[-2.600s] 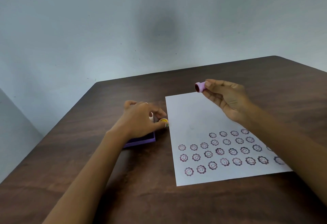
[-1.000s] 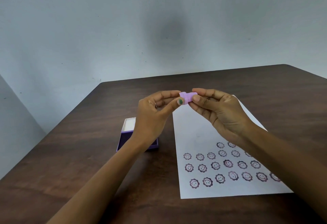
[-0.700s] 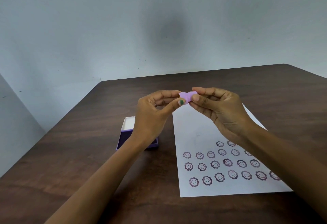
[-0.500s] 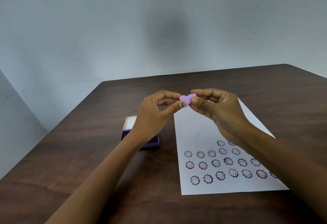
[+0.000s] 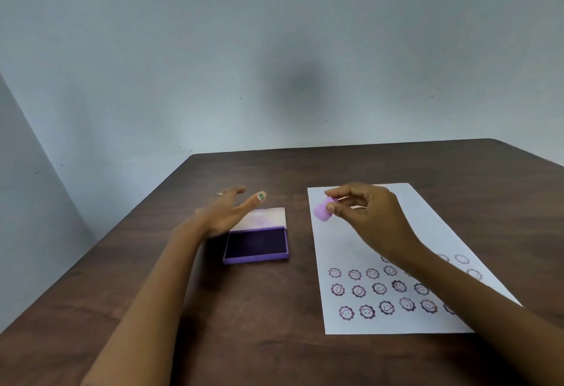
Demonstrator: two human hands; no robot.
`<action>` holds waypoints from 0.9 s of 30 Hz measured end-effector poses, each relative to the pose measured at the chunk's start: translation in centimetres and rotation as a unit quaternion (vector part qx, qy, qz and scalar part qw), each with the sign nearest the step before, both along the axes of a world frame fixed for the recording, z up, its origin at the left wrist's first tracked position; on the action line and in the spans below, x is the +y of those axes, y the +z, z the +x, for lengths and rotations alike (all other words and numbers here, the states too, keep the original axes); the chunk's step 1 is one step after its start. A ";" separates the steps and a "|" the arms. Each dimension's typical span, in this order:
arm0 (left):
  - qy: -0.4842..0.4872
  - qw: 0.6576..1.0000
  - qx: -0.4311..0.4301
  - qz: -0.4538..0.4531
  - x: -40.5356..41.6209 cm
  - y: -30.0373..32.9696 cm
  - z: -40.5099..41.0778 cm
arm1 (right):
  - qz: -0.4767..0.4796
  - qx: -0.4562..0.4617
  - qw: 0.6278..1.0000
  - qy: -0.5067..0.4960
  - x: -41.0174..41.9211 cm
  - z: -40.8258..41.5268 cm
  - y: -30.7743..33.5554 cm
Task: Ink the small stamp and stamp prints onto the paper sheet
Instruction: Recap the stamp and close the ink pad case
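Note:
My right hand [image 5: 367, 218] pinches a small lilac stamp [image 5: 324, 210] above the top left corner of the white paper sheet [image 5: 424, 233], its wide end tilted down and to the left. The sheet carries several rows of purple smiley-flower prints [image 5: 379, 288] in its lower half. An open purple ink pad [image 5: 257, 244] lies left of the sheet, dark pad facing up, lid folded back. My left hand [image 5: 227, 211] hovers over the pad's far left corner, fingers spread, holding nothing.
The dark wooden table [image 5: 274, 340] ends at a rounded far left corner near a pale wall [image 5: 213, 65]. My forearms reach in from the bottom edge. The sheet's upper half bears no prints.
Both hands held the stamp together at chest height; they have separated. My left hand dropped toward the ink pad, my right keeps the stamp and lowered it over the sheet's corner.

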State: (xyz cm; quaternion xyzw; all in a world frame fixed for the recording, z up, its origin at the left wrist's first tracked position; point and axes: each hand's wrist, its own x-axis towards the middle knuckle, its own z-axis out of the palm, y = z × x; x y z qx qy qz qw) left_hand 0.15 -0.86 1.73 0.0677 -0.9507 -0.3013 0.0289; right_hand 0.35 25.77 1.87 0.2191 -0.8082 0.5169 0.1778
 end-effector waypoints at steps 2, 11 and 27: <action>-0.012 1.000 -0.028 0.003 -0.5 -0.2 0.3 | 0.023 0.019 1.000 -0.002 -0.3 0.1 -0.2; -0.034 0.968 0.008 0.248 -1.5 0.0 2.7 | 0.117 0.064 0.990 0.038 -2.8 -0.3 -0.1; -0.136 0.976 -0.154 0.073 -2.3 0.2 4.3 | 0.217 0.044 0.973 0.065 -6.0 -2.8 2.4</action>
